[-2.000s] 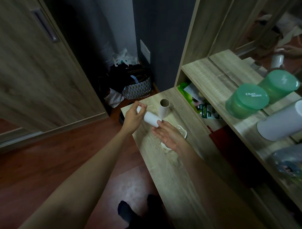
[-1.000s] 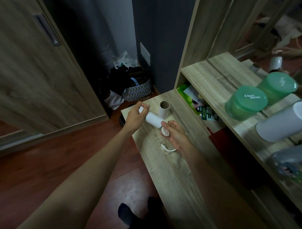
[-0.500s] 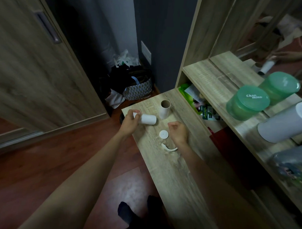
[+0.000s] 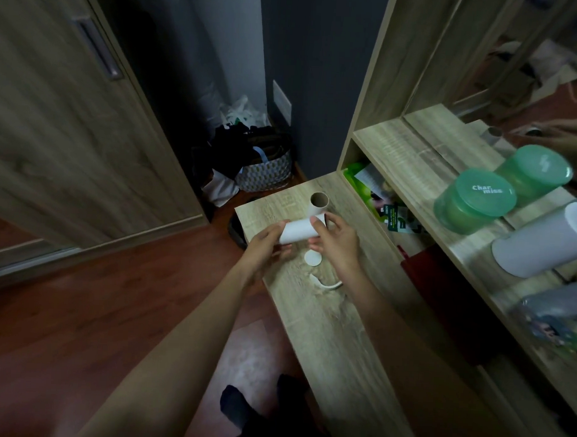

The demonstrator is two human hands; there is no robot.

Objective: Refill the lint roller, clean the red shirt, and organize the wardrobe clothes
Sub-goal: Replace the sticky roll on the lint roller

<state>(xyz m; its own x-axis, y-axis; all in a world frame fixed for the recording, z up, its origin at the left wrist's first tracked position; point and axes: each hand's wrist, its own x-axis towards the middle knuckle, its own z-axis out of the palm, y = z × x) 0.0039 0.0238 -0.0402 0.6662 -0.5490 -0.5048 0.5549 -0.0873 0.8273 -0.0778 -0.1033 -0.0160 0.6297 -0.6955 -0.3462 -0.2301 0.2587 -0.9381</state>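
2 hands (image 4: 299,243) grip white roll (image 4: 299,231).

You see a matt white paper roll (image 4: 300,231), a brown cardboard tube (image 4: 318,204), a wood-grain laminate bench (image 4: 329,318) and glossy wooden floor (image 4: 81,315).

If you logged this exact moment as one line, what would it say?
step: refill lint roller | left hand: holding white roll | right hand: on roll's other end | round cap: on table | cardboard core: upright behind
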